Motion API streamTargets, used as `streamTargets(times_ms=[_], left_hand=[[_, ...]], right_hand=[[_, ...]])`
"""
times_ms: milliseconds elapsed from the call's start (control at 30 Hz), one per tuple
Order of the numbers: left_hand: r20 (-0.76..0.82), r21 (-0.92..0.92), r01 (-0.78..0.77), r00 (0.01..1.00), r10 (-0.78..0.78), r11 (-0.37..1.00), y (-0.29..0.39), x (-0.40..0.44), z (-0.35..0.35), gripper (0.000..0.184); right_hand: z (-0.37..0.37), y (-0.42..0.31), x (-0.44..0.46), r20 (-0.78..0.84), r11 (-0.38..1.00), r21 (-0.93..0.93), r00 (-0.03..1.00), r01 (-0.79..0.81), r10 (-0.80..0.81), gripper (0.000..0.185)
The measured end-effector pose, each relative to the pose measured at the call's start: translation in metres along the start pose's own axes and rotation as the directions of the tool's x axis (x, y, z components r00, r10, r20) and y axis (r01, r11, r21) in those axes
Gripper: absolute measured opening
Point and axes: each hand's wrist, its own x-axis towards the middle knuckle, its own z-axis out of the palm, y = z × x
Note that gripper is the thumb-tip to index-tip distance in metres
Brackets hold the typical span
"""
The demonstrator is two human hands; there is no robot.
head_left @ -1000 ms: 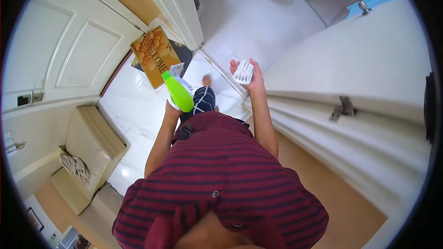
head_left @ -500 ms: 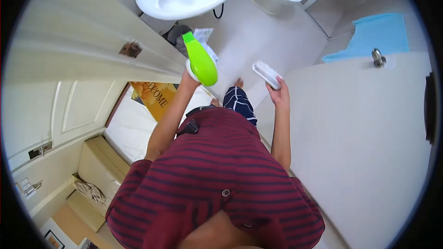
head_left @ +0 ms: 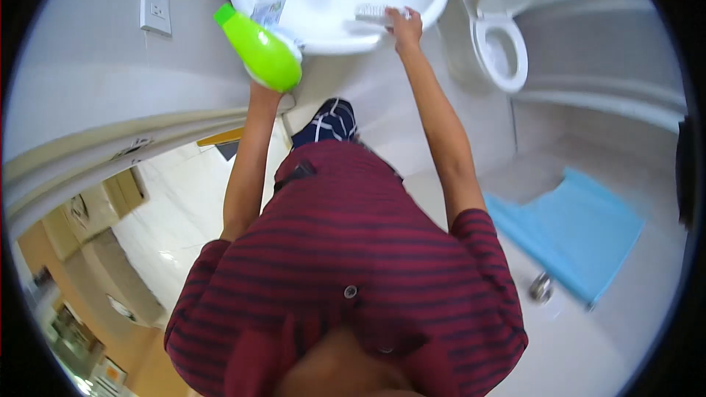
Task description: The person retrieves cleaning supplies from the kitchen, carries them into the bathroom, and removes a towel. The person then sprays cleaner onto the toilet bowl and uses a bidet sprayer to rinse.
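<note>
My left hand point(head_left: 266, 94) is closed around a bright green bottle point(head_left: 261, 50), mostly hidden beneath it. A clear printed packet point(head_left: 269, 12) and something white show behind the bottle, on the same side. My right hand point(head_left: 406, 28) grips a small white brush-like item point(head_left: 373, 13) by one end, over the white sink basin point(head_left: 346, 45). The bottle is at the sink's left edge, its narrow end pointing up and left.
A toilet point(head_left: 501, 55) with its lid raised stands right of the sink. A light blue cloth point(head_left: 577, 231) is at the lower right, near a door knob point(head_left: 541, 288). A wall socket point(head_left: 156, 4) is at upper left, above the doorway edge.
The view has moved from the doorway into the bathroom, up to the sink. Both hands have travelled forward with their items, and the right hand is now over the basin.
</note>
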Motion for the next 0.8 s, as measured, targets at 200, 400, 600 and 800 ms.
streamTargets(times_ms=[200,400,600,800], left_hand=[[-0.128,-0.69,0.173,0.927,-0.354,0.703,-0.007,0.026,0.018,0.029],[0.034,-0.999,0.032,0.945,-0.326,-0.009,0.018,0.066,0.058,0.031],[0.093,-0.995,0.102,0.862,-0.499,-0.008,-0.051,0.059,0.073,0.029],[0.165,-0.984,0.09,0.795,-0.584,-0.154,-0.005,0.069,0.087,0.026]], right_hand=[[0.033,0.033,0.108,0.13,0.792,-0.569,0.975,0.221,-0.18,0.053],[0.095,0.049,0.156,0.512,0.267,-0.739,0.773,0.619,-0.374,0.052],[0.161,0.062,0.164,0.695,0.313,-0.516,0.603,0.798,-0.392,0.045],[0.119,0.061,0.242,0.861,0.214,-0.489,0.507,0.846,-0.036,0.047]])
